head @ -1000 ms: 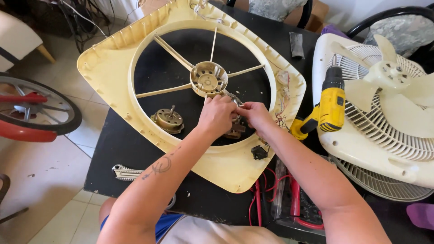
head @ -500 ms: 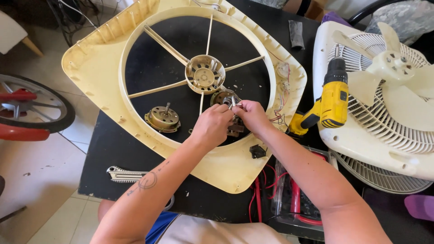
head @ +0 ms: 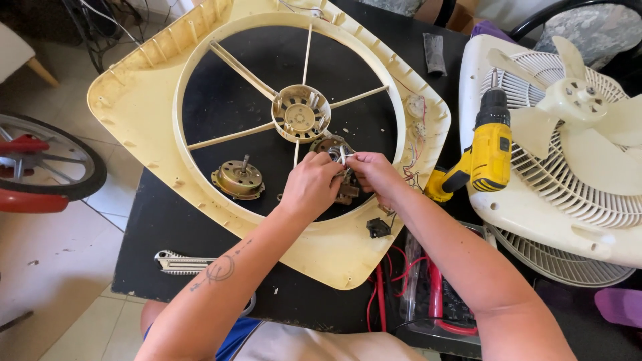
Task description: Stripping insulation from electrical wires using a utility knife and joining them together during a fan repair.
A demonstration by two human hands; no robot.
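Two motor parts lie loose inside the yellowed fan frame: one motor sits untouched, while the left hand and right hand pinch the other motor, below the empty hub, refitting undone.

the fan frame is lying on the counter, a loose motor sitting inside it, the drill resting to its right.

Yellow drill; bicycle wheel

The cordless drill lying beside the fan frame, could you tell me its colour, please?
Yellow and black cordless drill, clearest in the head view.
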